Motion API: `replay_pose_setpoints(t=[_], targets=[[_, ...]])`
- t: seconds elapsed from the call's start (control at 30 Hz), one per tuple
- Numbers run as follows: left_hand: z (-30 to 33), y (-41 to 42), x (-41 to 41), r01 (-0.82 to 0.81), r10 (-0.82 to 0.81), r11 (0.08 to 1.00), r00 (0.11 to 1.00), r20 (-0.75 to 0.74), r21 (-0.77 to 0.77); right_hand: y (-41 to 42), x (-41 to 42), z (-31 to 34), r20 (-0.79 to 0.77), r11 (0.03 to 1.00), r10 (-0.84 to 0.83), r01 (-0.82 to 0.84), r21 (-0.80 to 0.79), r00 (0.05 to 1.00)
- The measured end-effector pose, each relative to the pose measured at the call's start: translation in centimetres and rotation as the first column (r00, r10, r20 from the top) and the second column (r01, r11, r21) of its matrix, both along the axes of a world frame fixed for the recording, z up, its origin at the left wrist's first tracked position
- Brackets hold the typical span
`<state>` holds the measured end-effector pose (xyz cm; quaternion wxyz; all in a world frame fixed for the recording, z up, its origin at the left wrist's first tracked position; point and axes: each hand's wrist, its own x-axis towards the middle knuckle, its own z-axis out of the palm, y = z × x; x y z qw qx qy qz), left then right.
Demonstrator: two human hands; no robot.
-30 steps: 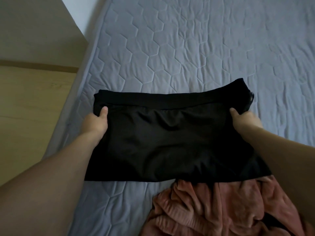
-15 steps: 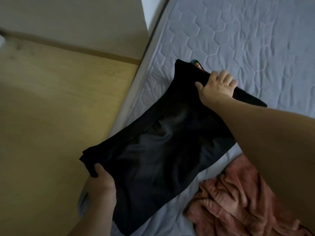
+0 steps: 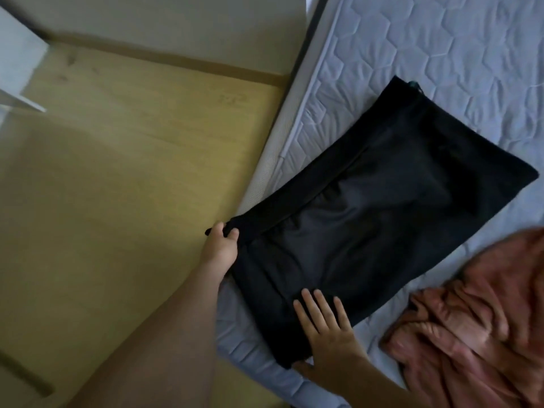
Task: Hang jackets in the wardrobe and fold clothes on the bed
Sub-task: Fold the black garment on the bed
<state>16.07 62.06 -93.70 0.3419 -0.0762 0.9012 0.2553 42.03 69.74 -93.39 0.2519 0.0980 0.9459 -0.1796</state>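
Your left hand is pinching the waistband corner of the black garment; your right hand is pressing flat on its near edge, fingers straight. The garment is lying folded at the bed edge, likely nearly done. The pink garment, just beside it, is sitting crumpled, awaiting folding. No jackets or wardrobe are showing.
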Motion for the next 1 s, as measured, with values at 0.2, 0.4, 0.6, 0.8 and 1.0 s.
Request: replay_pose_setpoints(t=[0.2,0.4,0.6,0.8,1.0], targets=[[-0.8,0.4,-0.7,0.098,-0.132,0.976,0.975,-0.177,-0.193,-1.0,-1.7,-2.0,0.212,0.984,0.059,-0.092,0.151,0.976],[-2.9,-0.1,-2.0,-0.086,0.102,0.993,0.968,-0.228,0.076,-0.8,-1.4,-2.8,0.061,0.984,0.114,-0.121,0.133,0.992],[-1.1,-1.1,-3.6,-0.357,0.322,0.912,0.928,0.187,0.204,1.0,-1.1,-2.3,-0.095,0.978,0.1,-0.115,-0.175,0.99],[4.3,2.6,-5.3,-0.287,0.251,0.95,0.936,0.245,0.121,6.7,0.0,1.5,-0.03,0.601,-0.635,0.47,-0.646,0.772],[10.5,15.7,-5.6,-0.133,0.046,0.954,0.95,0.308,0.27,14.6,-0.7,4.8,0.275,-0.185,-0.961,0.685,-0.704,0.022]])
